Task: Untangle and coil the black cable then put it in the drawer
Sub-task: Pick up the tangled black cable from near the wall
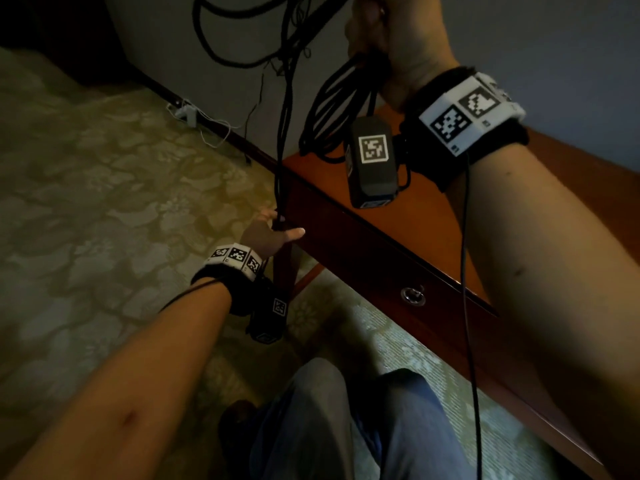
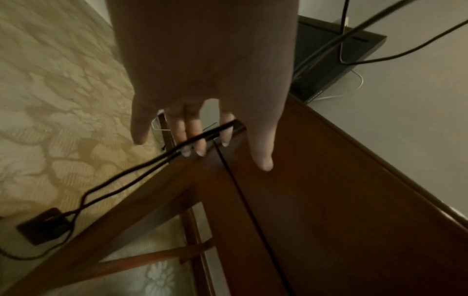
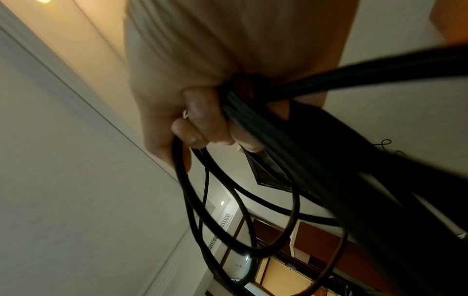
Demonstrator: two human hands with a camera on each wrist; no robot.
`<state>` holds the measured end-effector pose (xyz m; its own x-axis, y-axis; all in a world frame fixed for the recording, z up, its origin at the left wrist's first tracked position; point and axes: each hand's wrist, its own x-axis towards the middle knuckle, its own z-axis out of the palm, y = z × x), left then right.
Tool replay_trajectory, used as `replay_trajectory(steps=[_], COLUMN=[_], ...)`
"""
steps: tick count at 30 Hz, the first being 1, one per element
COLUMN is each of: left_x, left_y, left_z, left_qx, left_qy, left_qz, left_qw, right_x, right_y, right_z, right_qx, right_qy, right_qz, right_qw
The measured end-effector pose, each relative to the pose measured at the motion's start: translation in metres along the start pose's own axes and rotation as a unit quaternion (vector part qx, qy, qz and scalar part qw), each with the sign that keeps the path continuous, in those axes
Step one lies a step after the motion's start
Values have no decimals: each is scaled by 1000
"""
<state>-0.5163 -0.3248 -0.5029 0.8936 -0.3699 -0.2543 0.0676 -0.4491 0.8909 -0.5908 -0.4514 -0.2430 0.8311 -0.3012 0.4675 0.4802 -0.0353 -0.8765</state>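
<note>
At upper right of the head view, several loops of the black cable (image 1: 332,109) are gripped in the clenched right hand (image 1: 398,46) above the wooden desk (image 1: 433,220). Lower down, left of centre, hanging strands are touched by the left hand (image 1: 266,235), fingers straight, beside the desk's drawer (image 1: 381,271).
</note>
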Motion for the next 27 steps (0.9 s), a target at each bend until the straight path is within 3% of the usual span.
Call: replay_trajectory(steps=[5, 7, 9, 13, 22, 27], left_x=[4, 7, 7, 11, 8, 15], left_y=[13, 16, 16, 12, 3, 0], left_z=[15, 17, 15, 6, 14, 20], left_qx=[46, 26, -10, -60, -7, -20], left_qy=[39, 70, 53, 25, 11, 2], left_qz=[-38, -12, 15, 10, 21, -60], left_qw=[997, 997, 998, 998, 1000, 998], right_x=[-9, -12, -14, -16, -25, -29], right_y=[-5, -5, -4, -1, 7, 3], right_z=[5, 3, 0, -4, 0, -3], right_qx=[-50, -57, -59, -29, 4, 21], right_qy=[-46, -37, -25, -14, -20, -25], right_qz=[47, 68, 83, 101, 118, 107], right_qw=[997, 995, 994, 994, 993, 994])
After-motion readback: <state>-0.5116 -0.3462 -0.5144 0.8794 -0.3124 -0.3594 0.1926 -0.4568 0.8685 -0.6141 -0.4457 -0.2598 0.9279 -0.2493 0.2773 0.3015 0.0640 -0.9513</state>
